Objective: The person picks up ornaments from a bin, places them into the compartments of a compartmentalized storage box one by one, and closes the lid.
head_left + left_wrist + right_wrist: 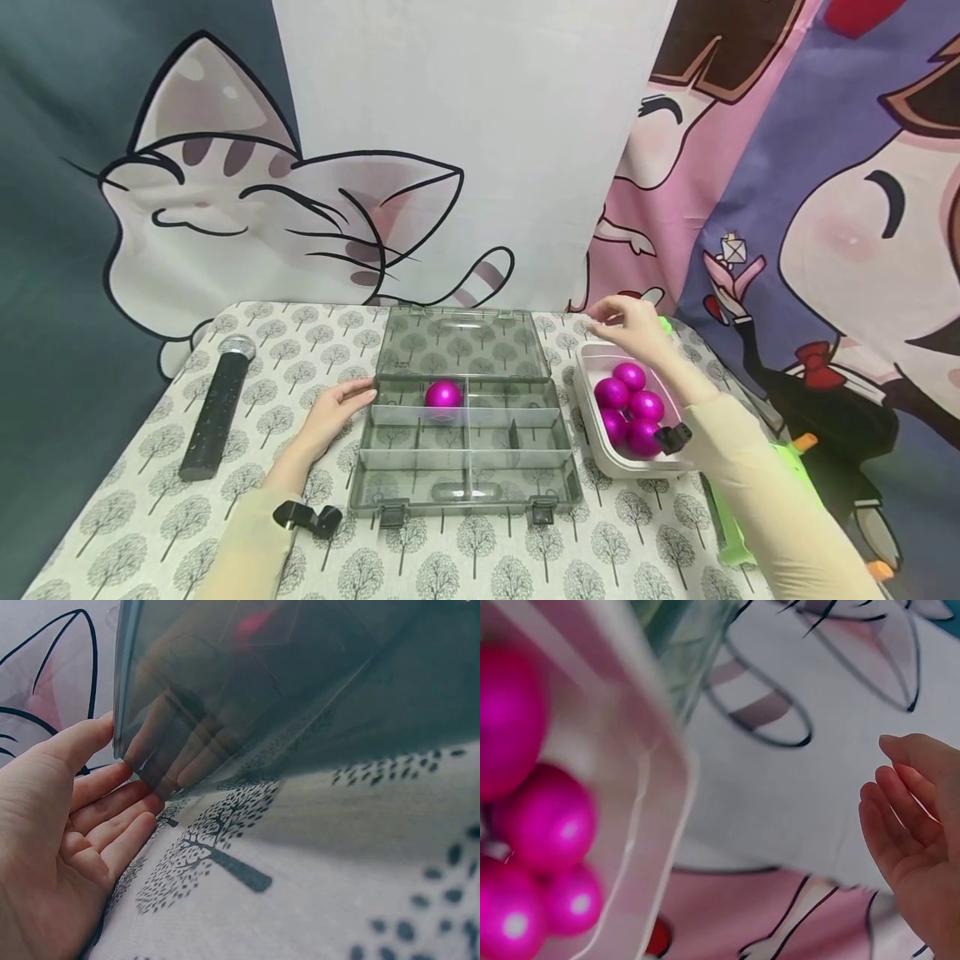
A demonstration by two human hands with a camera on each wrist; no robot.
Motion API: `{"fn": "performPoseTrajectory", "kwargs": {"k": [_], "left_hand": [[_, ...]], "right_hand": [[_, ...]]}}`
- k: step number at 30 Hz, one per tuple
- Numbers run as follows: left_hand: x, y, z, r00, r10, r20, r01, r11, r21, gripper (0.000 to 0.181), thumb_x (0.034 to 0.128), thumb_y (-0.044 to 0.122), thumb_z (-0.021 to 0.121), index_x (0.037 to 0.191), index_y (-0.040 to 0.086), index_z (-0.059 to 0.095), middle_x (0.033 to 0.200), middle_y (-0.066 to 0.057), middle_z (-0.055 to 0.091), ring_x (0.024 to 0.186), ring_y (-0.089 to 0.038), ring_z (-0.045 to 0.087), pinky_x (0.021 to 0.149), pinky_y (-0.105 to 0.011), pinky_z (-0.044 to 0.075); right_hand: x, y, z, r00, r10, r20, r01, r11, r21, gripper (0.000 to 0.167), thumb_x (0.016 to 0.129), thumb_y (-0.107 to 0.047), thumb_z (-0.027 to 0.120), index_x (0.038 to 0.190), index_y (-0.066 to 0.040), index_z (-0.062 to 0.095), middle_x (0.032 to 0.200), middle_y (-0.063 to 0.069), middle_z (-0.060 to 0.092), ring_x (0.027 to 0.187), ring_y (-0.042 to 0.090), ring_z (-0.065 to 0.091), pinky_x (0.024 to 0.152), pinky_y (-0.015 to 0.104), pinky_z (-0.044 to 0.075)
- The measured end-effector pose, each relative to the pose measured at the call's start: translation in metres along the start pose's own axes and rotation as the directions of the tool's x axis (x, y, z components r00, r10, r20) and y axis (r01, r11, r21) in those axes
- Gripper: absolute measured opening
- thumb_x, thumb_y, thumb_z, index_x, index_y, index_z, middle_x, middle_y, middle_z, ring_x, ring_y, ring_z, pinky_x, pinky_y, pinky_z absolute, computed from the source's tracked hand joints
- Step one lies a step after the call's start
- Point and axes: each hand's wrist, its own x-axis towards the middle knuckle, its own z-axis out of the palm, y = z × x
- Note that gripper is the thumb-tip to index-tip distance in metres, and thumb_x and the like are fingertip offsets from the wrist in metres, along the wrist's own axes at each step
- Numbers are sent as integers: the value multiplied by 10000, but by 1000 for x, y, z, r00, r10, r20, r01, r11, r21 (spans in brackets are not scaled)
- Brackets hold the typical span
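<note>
A translucent grey compartment box [465,479] lies on the table with its lid [465,346] folded back. One shiny magenta ball [444,398] sits in its back-left compartment. My left hand [335,417] rests against the box's left side, its thumb and fingertips [105,731] touching the edge without gripping it. To the right of the box, a white plastic container [587,400] holds several more magenta balls [628,377]. Above that container's far end hovers my right hand [633,329], fingers loosely bent and nothing held; the right wrist view shows the palm side of the hand [919,832].
A black microphone [217,408] with a silver head lies at the left on the tree-print tablecloth [480,542]. Right of the white container, partly behind my right arm, is a bright green object [738,533] with orange parts. A cartoon-printed curtain [480,150] hangs behind the table.
</note>
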Motion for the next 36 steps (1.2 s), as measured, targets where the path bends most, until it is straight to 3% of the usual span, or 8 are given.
{"fn": "performPoseTrajectory", "kwargs": {"k": [8,16,23,27,30,36], "left_hand": [[0,-1,0,1000,0,0,0,1000,6,580,977,323,600,1413,-33,461,1439,-255,485,1355,-402,440,1155,-521,335],[0,-2,-1,1000,11,0,-11,1000,-2,575,979,321,597,1413,-32,463,1429,-252,497,1343,-399,455,1149,-522,345],[1,-3,0,1000,12,5,-11,1000,-12,572,978,306,599,1412,-40,460,1436,-251,489,1351,-398,446,1159,-515,330],[1,-3,1,1000,13,2,-13,1000,-13,568,978,300,601,1410,-42,463,1437,-252,488,1352,-399,444,1156,-519,332],[2,-3,1,1000,14,0,-14,1000,-16,562,975,291,605,1406,-44,468,1435,-254,489,1351,-402,444,1154,-526,334],[2,-4,2,1000,17,-6,-18,1000,-19,539,971,255,611,1396,-49,477,1424,-249,503,1341,-391,462,1152,-505,340]], "right_hand": [[-20,45,-12,992,58,111,-49,995,-83,149,813,13,730,953,45,689,902,228,718,857,360,698,799,457,594],[-28,71,-18,971,111,210,-70,979,-190,230,788,-35,739,984,66,675,905,228,717,860,370,697,801,496,575],[-30,84,-17,940,184,286,-119,966,-229,325,758,-65,775,1020,87,658,955,251,703,900,393,685,803,486,576],[-28,89,-13,928,184,325,-95,958,-270,368,721,-69,790,1017,100,655,947,259,701,883,401,689,799,478,583],[-27,89,-11,917,189,350,-81,950,-300,392,699,-80,797,1015,102,651,940,264,700,884,415,686,789,485,580],[-26,85,-8,888,253,384,-131,940,-316,435,696,-92,800,1053,99,643,969,265,697,922,422,666,830,522,550]]}}
